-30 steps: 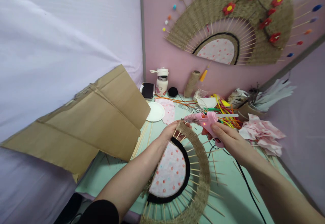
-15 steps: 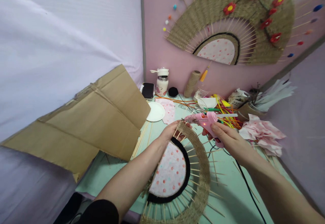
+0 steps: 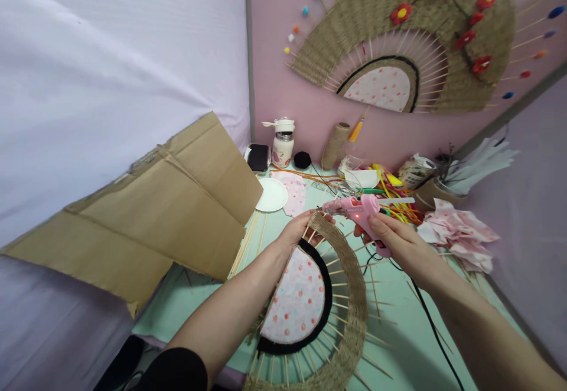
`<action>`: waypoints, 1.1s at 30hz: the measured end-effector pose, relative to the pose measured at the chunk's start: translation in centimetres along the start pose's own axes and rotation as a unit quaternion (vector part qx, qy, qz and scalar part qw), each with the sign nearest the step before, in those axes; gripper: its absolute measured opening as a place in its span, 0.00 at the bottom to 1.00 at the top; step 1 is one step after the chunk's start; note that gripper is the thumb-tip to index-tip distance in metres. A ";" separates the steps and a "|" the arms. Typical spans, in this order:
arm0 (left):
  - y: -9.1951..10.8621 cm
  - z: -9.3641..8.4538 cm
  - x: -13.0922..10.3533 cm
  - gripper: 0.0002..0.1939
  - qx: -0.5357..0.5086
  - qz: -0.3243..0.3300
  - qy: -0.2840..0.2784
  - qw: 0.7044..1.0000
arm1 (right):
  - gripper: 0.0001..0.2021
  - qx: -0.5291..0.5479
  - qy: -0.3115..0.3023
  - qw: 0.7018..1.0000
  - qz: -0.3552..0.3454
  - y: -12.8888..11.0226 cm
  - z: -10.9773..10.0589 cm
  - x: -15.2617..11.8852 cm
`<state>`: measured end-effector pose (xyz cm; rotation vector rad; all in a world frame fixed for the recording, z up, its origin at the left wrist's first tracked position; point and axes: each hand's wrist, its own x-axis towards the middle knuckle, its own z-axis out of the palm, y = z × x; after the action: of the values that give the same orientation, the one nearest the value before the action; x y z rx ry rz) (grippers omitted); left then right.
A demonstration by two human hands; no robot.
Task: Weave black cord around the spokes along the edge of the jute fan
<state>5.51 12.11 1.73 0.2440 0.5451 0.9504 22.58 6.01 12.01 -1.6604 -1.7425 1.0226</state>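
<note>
A half-round woven fan point(image 3: 357, 296) has thin wooden sticks, a black inner band and a dotted fabric centre point(image 3: 297, 299). My left hand point(image 3: 303, 227) grips its upper end, fingers partly behind the weave. In my right hand point(image 3: 384, 231) is a pink glue gun point(image 3: 364, 212), with a pale glue stick out of its back and a small light lit. The gun's nozzle points left and sits at the fan's top edge, close to my left fingers; whether it touches cannot be made out.
Brown cardboard point(image 3: 199, 202) leans at the left. Behind are a white plate point(image 3: 271, 195), a bottle point(image 3: 282, 146), a twine roll point(image 3: 335, 146) and coloured stems point(image 3: 394, 193). Crumpled fabric point(image 3: 456, 231) lies right. A larger flowered fan point(image 3: 354, 25) hangs on the wall. A black cord point(image 3: 436, 332) crosses the table.
</note>
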 end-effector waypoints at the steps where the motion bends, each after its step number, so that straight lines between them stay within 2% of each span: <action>1: 0.0 0.0 0.0 0.04 0.002 -0.002 -0.002 1.000 | 0.23 0.000 0.000 1.000 0.001 0.0 0.0 0.0; 17: 0.0 0.5 -0.4 0.03 0.012 0.009 0.008 1.000 | 0.22 -0.004 0.001 1.000 0.004 -0.2 0.0 -0.1; 22: 0.0 0.3 -0.2 0.00 0.012 0.007 0.006 1.000 | 0.22 -0.004 0.007 1.000 -0.001 -0.2 0.0 -0.1; 28: -0.1 -0.2 0.2 0.03 0.000 -0.009 -0.006 1.000 | 0.20 -0.008 0.007 1.000 -0.013 -0.4 0.0 -0.2; 33: -0.2 -0.6 0.3 0.02 -0.010 -0.005 -0.018 1.000 | 0.21 -0.007 0.031 0.999 -0.011 -0.5 -0.2 -0.4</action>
<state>5.51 12.18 1.07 0.2401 0.5042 0.9402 22.50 5.61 12.56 -1.6600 -1.7265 0.9417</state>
